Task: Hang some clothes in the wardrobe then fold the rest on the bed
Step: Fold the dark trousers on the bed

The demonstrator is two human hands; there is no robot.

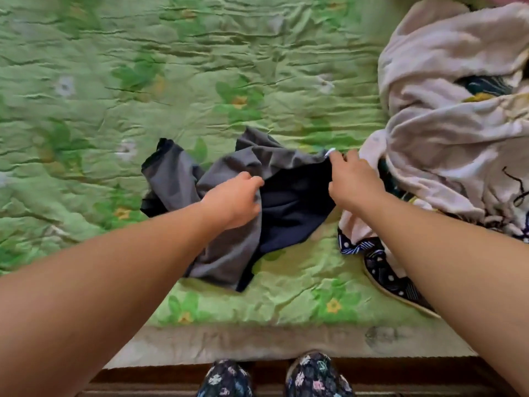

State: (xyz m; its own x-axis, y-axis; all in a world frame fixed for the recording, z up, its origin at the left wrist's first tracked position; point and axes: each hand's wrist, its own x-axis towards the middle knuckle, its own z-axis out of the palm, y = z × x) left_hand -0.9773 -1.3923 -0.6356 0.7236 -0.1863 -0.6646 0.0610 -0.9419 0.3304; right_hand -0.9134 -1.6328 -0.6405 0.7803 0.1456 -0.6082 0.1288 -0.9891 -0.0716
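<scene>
A crumpled grey garment [177, 179] with a dark navy inside [292, 202] lies near the front edge of the bed [114, 81], which has a green floral cover. My left hand [234, 199] grips a fold of the grey cloth in the middle. My right hand [352, 179] pinches the garment's right edge between thumb and fingers. At the right a pile of clothes [458, 110] is heaped, mostly pale pink cloth. The wardrobe is out of view.
A navy polka-dot garment [383, 270] pokes out under the pile beside my right forearm. The mattress edge [257, 342] and a wooden bed frame run along the bottom, with my patterned trouser legs [315, 376] against them. Green cover stretches left and far.
</scene>
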